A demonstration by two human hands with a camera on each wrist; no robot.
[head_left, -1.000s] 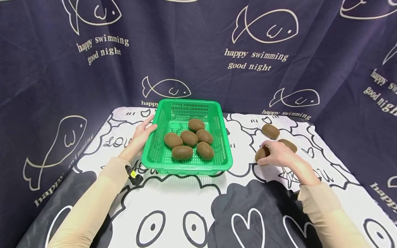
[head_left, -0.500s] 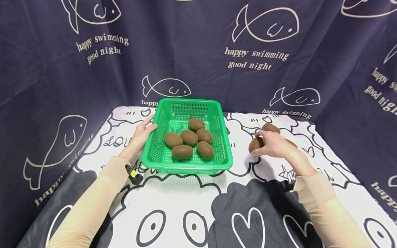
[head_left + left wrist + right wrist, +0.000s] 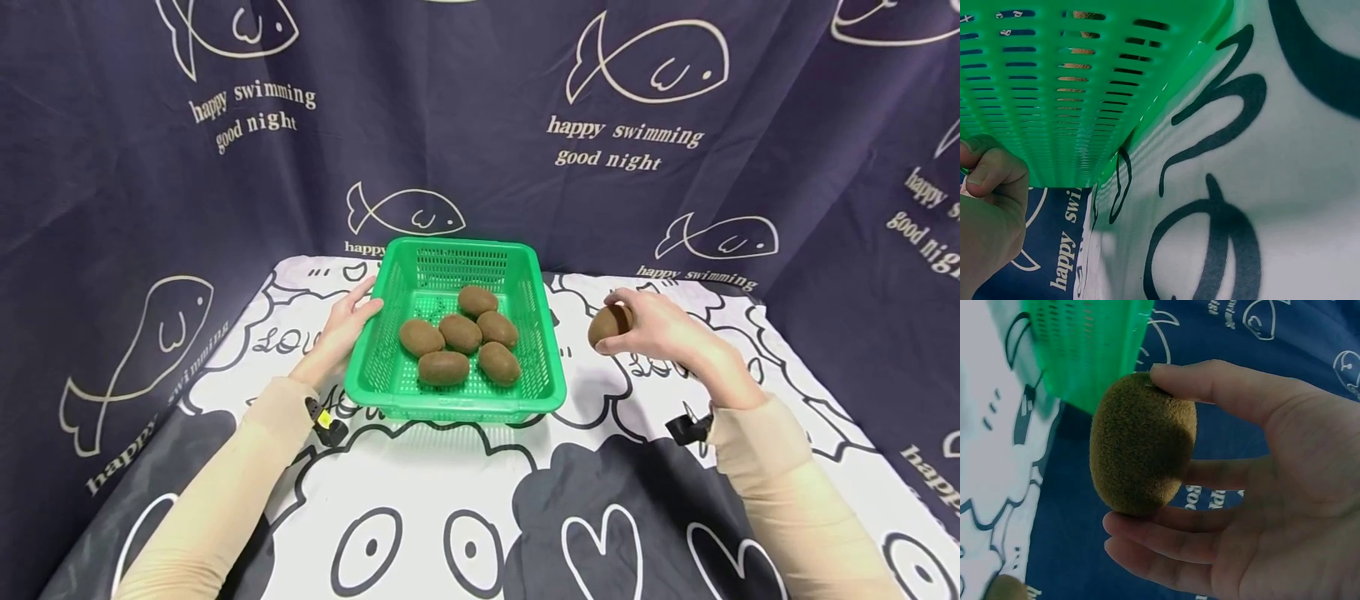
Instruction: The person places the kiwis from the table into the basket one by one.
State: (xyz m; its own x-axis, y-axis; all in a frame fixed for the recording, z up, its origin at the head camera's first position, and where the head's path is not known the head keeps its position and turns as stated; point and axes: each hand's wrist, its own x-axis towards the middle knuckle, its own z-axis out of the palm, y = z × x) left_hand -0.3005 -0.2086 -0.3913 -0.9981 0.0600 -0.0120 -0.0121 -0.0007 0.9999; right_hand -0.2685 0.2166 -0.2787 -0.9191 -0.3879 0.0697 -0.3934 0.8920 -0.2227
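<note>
My right hand pinches a brown, fuzzy kiwi between thumb and fingertips, to the right of the basket. In the right wrist view this kiwi is held at its two ends, above the cloth. At the left side of the green plastic basket, my left hand grips the rim; the left wrist view has its thumb and a finger curled at the edge. Several kiwis lie in a cluster on the basket's floor.
Part of another kiwi shows at the lower left of the right wrist view; the right hand hides that area in the head view. A cartoon-printed cloth covers the table. Dark fish-print curtains stand behind and at both sides.
My right hand has picked up the kiwi and moved it up and leftward, towards the basket. The loose kiwis behind it are now hidden by the hand. My left hand stays at the rim.
</note>
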